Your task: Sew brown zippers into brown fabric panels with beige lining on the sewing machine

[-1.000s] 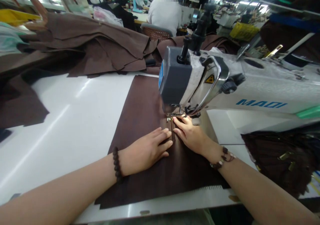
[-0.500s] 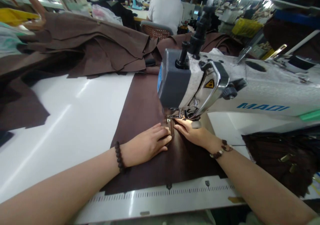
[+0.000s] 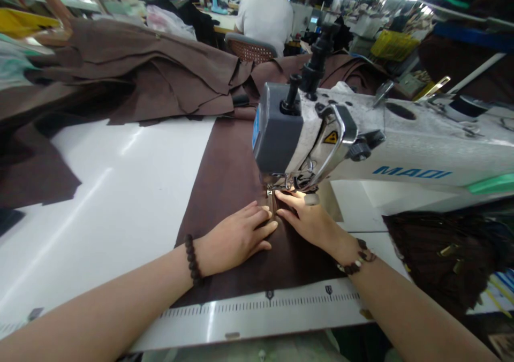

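A dark brown fabric panel (image 3: 217,174) lies flat on the white table, running under the head of a sewing machine (image 3: 277,129). A zipper (image 3: 271,204) with a metal end lies on the panel, in line with the presser foot (image 3: 270,189). My left hand (image 3: 236,236) rests palm down left of the zipper, its fingers stretched out and the tips at the zipper's edge. On the right side, my right hand (image 3: 311,220) presses the panel with fingers spread. Its index fingertip is close to the presser foot, and part of the hand is behind the machine parts.
Brown fabric pieces (image 3: 160,78) are heaped along the table's far side. Dark pieces with zippers (image 3: 445,255) lie at the right. A ruler strip (image 3: 241,311) lines the front edge. A person in a white shirt (image 3: 265,16) sits beyond the heap.
My right thumb and index finger have spread farther apart. My left hand has shifted only slightly, staying on the panel. The whole view has moved a little.
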`<action>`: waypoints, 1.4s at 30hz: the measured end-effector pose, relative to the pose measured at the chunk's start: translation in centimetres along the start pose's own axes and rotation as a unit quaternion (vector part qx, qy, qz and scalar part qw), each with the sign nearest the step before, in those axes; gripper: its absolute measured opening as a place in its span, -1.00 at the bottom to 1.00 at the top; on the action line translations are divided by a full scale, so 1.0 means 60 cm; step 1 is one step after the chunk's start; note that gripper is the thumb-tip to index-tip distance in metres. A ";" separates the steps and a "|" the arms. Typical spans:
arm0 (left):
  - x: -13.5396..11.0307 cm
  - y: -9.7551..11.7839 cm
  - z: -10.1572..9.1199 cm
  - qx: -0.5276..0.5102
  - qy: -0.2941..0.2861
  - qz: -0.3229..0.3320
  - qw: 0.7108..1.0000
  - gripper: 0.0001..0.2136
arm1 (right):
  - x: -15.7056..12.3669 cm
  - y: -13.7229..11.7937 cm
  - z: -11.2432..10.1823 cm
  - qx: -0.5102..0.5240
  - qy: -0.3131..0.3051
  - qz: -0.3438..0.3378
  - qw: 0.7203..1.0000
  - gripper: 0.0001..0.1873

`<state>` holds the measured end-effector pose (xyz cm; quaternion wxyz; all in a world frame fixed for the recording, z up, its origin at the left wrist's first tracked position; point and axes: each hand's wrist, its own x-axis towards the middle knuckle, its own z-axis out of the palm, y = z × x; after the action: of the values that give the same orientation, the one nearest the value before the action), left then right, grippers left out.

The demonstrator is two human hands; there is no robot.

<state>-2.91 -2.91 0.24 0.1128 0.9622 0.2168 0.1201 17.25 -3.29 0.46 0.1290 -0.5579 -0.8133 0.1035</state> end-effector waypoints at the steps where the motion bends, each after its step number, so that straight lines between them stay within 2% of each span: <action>1: 0.000 0.000 0.000 0.001 -0.004 0.000 1.000 -0.71 | 0.000 0.001 0.001 0.008 -0.001 -0.001 1.000 -0.64; 6: 0.000 0.000 0.001 0.006 -0.009 0.000 1.000 -0.74 | 0.001 0.001 0.001 0.040 0.007 0.005 0.999 -0.64; 12: 0.004 0.008 0.004 0.024 -0.007 -0.030 0.999 -0.58 | 0.002 -0.006 -0.002 0.036 0.017 0.011 0.999 -0.66; 24: -0.003 0.006 0.007 0.041 -0.012 -0.018 0.999 -0.65 | 0.001 -0.008 0.004 0.066 0.031 0.021 0.997 -0.68; 30: 0.000 0.011 0.011 0.042 0.000 -0.036 0.998 -0.57 | 0.001 -0.006 0.010 0.066 0.049 0.016 0.996 -0.72; 42: 0.001 0.014 0.010 0.033 -0.004 -0.050 0.998 -0.62 | 0.001 -0.001 0.012 0.041 0.057 -0.006 0.998 -0.71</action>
<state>-2.39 -3.72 -0.08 0.0880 0.9539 0.2677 0.1039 16.92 -3.31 -0.21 0.1986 -0.5526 -0.8028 0.1034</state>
